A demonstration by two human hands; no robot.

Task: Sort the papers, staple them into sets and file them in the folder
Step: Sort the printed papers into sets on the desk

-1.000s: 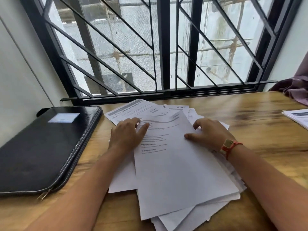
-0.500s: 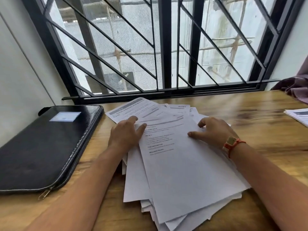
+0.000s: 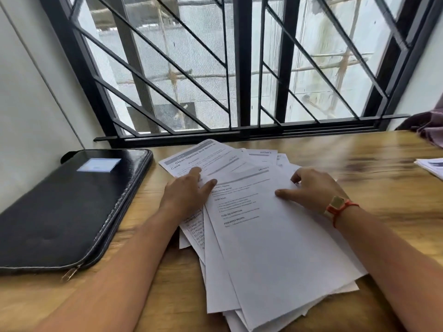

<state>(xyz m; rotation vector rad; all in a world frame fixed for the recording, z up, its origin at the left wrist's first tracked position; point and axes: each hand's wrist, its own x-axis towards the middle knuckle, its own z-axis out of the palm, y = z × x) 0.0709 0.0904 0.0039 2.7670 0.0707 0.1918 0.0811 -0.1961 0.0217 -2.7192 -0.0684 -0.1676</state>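
A loose, fanned pile of white printed papers [image 3: 275,255] lies on the wooden table [image 3: 383,207] in front of me. My left hand [image 3: 185,195] rests on the pile's left side, fingers fairly straight, thumb on the top sheet. My right hand [image 3: 311,190] presses on the pile's upper right, thumb stretched onto the top sheet, fingers bent over the far edge. A black zipped folder [image 3: 64,212] lies closed to the left of the papers. No stapler is in view.
A barred window [image 3: 239,68] runs along the table's far edge. A second small stack of papers [image 3: 431,166] lies at the right edge. Purple cloth [image 3: 429,128] sits at the far right corner. A white wall borders the left.
Both hands have slid the pile's sheets closer together and turned them slightly clockwise; the lower left sheet has moved in under the top one.
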